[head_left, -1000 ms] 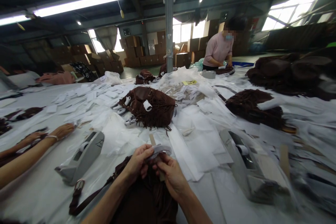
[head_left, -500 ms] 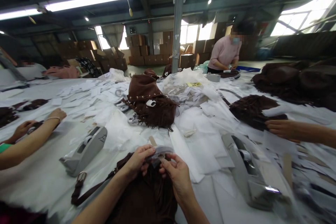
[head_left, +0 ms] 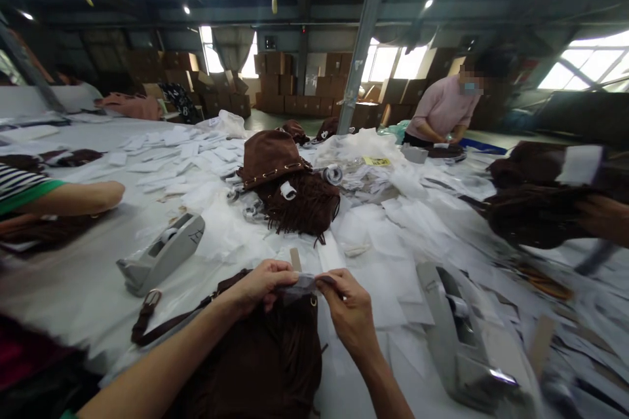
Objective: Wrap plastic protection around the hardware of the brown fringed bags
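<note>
A brown fringed bag (head_left: 246, 353) with a buckled strap (head_left: 143, 321) lies in front of me. Above its top edge, a translucent plastic strip (head_left: 302, 284) spans my two hands. My left hand (head_left: 268, 285) pinches the strip's left end between thumb and fingers. At the other end, my right hand (head_left: 348, 304) is closed, its thumb and finger pinching the strip and a small dark brown piece that may be part of the bag. Whether the strip touches the bag, I cannot tell.
Grey tape dispensers stand left (head_left: 162, 254) and right (head_left: 466, 340). Another brown fringed bag (head_left: 289, 190) sits ahead among white sheets (head_left: 393, 255). Co-workers' arms reach in at left (head_left: 88, 198) and right (head_left: 607, 216), the right one holding a brown bag (head_left: 535, 209).
The strip between my hands has gone from arched to nearly straight, and my right hand has shifted right. The co-worker at right has lifted a brown bag. My view has turned slightly left.
</note>
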`<state>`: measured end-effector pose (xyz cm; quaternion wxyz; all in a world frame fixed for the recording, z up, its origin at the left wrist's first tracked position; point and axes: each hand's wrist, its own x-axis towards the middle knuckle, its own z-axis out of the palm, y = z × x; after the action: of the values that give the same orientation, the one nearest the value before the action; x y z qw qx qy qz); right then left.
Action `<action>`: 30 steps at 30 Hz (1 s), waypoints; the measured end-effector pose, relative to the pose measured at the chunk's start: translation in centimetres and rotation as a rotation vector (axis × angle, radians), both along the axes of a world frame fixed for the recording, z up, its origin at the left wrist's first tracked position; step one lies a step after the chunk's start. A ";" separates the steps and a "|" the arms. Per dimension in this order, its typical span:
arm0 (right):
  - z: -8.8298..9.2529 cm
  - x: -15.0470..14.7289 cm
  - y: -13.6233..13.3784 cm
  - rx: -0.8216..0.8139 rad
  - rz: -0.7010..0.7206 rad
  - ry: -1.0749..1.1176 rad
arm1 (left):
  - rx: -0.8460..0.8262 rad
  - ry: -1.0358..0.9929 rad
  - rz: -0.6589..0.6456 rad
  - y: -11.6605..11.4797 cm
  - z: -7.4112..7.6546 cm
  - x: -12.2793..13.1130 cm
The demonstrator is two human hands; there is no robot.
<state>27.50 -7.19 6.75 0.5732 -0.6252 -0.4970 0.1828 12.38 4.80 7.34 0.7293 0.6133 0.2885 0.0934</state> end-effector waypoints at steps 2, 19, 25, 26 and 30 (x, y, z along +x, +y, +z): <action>0.6 0.4 0.6 -0.028 0.076 -0.068 | 0.075 0.058 -0.049 0.0 0.6 0.0; 0.1 1.3 2.6 -0.434 0.391 0.461 | 0.609 0.145 -0.272 -0.3 1.3 -0.6; 2.1 2.1 2.9 -0.596 0.629 0.196 | 0.594 0.156 -0.331 -0.5 1.6 -0.7; 2.4 2.1 2.9 -0.617 0.642 0.156 | 0.590 0.159 -0.330 -0.6 1.6 -0.8; 3.2 2.0 3.3 -0.645 0.624 -0.083 | 0.642 0.183 -0.328 -0.9 1.4 -0.7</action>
<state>29.50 -3.90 10.00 0.2459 -0.5990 -0.6020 0.4673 11.63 3.93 8.77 0.4762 0.8547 0.2067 0.0059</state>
